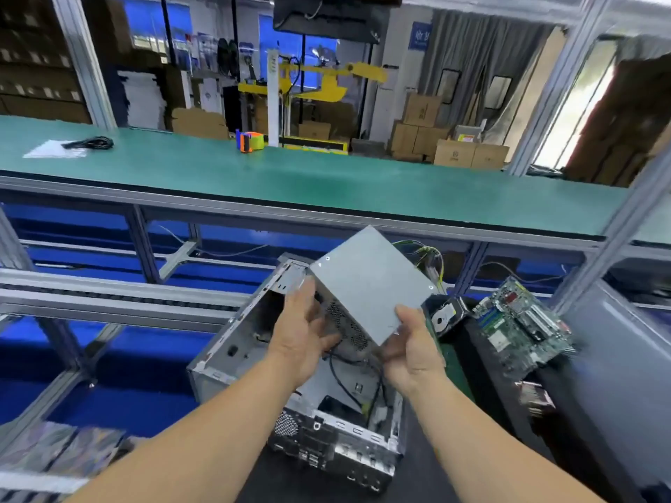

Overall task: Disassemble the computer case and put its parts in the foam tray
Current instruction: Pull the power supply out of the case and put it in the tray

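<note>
Below the green bench [326,183], both hands grip the power supply [370,285] clear of the gutted case [232,343], left hand [301,332] underneath, right hand [410,343] pinching its near corner, for tray transfer.

Matt grey sheet-metal power supply [370,281] with perforated mesh side; bare brushed-metal computer case [254,343] at 6 o'clock; smooth green-matted table [290,176].

Single view only, worn on person's head, looked forward and down along both forearms. Sat close: left hand [303,334] and right hand [410,352] filled lower middle, metal box [370,285] between them, open computer case [290,375] just beneath. Wide lens bent the edges (frame posts leaned). Farther off, green bench [290,176] crossed the middle, cardboard boxes [435,139] behind it.
</note>
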